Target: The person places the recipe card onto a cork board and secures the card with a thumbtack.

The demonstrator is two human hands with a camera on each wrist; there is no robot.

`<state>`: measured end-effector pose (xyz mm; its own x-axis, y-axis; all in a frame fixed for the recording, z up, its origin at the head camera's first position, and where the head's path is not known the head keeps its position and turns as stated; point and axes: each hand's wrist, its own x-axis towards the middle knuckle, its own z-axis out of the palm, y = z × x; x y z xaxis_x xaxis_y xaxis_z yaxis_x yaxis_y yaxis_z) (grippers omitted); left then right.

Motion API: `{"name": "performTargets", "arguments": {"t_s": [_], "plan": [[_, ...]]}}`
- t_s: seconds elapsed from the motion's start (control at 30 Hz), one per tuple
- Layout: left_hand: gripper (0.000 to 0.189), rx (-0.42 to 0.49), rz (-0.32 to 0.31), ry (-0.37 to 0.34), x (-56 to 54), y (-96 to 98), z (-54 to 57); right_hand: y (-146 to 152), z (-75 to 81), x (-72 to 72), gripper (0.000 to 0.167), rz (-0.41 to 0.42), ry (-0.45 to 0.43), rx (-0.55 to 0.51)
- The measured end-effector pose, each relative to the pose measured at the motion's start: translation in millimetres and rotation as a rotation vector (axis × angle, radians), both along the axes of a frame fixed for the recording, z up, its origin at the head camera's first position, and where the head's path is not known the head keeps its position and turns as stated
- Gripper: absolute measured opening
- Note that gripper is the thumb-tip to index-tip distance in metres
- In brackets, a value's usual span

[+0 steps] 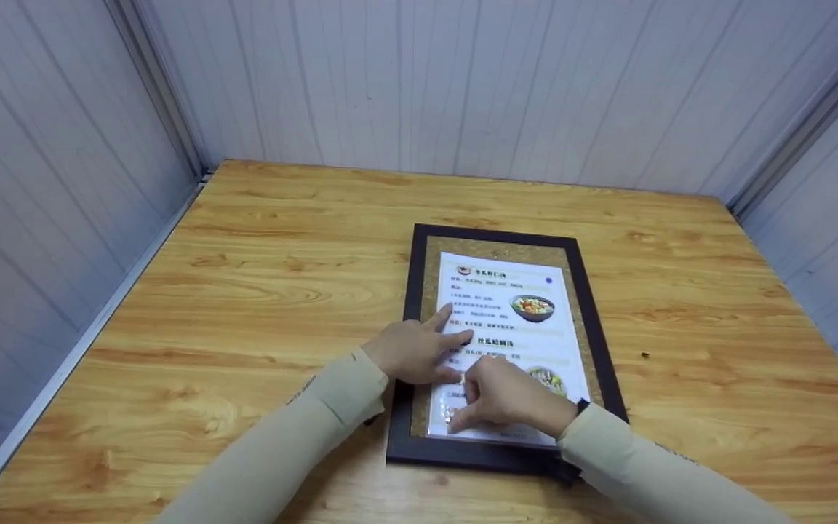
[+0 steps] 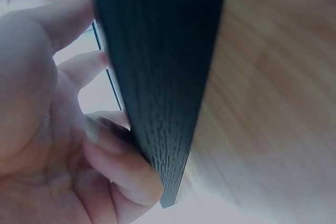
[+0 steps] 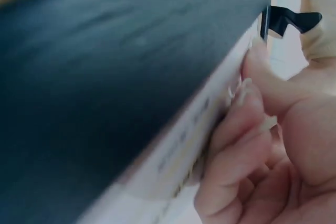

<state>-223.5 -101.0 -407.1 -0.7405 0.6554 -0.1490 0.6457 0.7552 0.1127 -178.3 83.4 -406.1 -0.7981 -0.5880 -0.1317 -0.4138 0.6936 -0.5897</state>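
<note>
A white printed sheet (image 1: 484,295), with Chinese text and food pictures, lies on a cork board (image 1: 499,249) with a dark wooden frame (image 1: 419,276). My left hand (image 1: 415,353) rests spread over the frame's left side, fingers straight and touching the sheet's left part. Curled over the sheet's lower part are the fingers of my right hand (image 1: 510,393); its thumb touches the sheet near the lower left corner. Whether something small sits under that thumb is hidden. A small round blue-purple dot (image 1: 548,280) shows near the sheet's upper right corner.
The board lies flat on a wood-grain table (image 1: 281,291), right of its middle. A tiny dark speck (image 1: 645,355) is on the table to the board's right. Pale panel walls (image 1: 426,87) stand behind and on both sides.
</note>
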Motion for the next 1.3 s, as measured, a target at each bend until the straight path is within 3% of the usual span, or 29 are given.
{"name": "performTargets", "arguments": {"t_s": [0.17,0.4,0.5,0.7,1.0,1.3], "plan": [[0.07,-0.001,0.027,-0.032,-0.9,0.3,-0.1,22,10.4,-8.0,0.033,-0.073,-0.035,0.0],[0.071,-0.017,0.041,-0.051,-2.8,-1.1,-0.2,76,35.0,-45.7,0.023,-0.205,-0.035,-0.02],[0.072,-0.018,0.048,-0.064,-2.5,-1.2,0.2,104,42.5,-62.3,0.021,-0.257,-0.085,0.026],[0.072,-0.014,0.05,-0.077,-1.2,0.1,1.1,156,47.5,-83.4,0.019,-0.27,-0.165,0.142],[0.072,-0.022,0.037,-0.067,-0.9,1.3,2.0,202,40.2,-88.2,0.012,-0.344,-0.207,0.219],[0.071,-0.006,0.029,-0.059,1.2,2.5,0.9,214,34.7,-82.6,0.011,-0.461,-0.323,0.273]]}}
